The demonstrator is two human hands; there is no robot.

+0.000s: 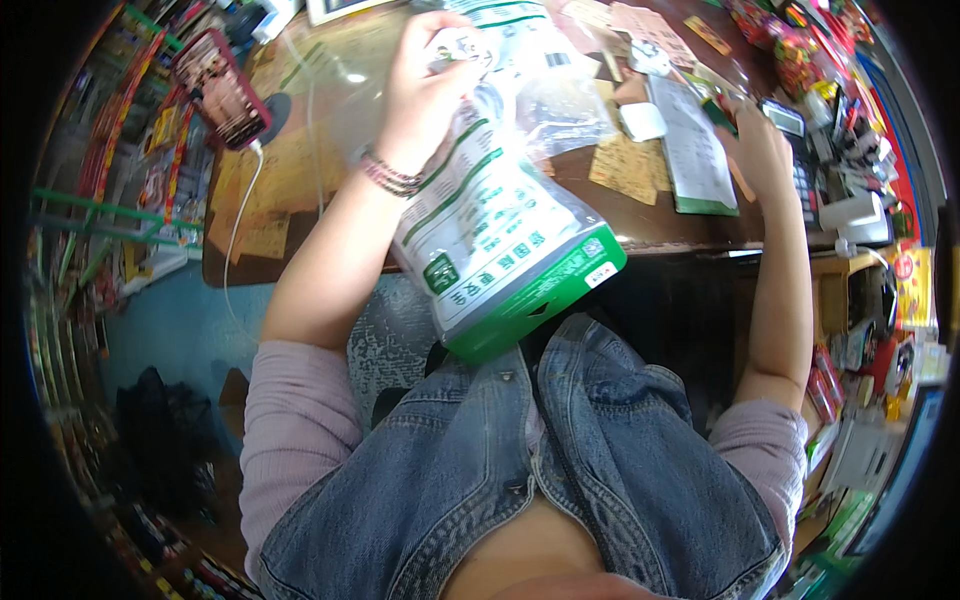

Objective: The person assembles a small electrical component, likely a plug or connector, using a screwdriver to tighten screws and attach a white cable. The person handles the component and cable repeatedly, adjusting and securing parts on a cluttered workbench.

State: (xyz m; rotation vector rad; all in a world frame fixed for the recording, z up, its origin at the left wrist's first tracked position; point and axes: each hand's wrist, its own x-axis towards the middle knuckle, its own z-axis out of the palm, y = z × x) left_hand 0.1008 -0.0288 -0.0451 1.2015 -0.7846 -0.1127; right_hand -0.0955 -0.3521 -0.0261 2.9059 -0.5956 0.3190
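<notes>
My left hand [429, 97] is closed around the gathered neck of a clear plastic bag [517, 225] printed in white and green. The lower end of this bag, with a solid green bottom panel, overhangs the table's front edge above my lap. My right hand [759, 146] is at the right side of the table, beside a notepad [690, 142] with handwriting on its page. Small dark green and red items lie at its fingertips; whether the fingers hold one is unclear. Another white-and-green plastic package [514, 30] lies beyond my left hand.
A phone [221, 90] stands at the left with a white cable [241, 206] hanging from it. On the brown table [577, 176] are paper slips [626, 169], a white case [643, 121] and a calculator [804, 180]. Red snack packets [806, 56] crowd the far right; stocked shelves [112, 135] line the left.
</notes>
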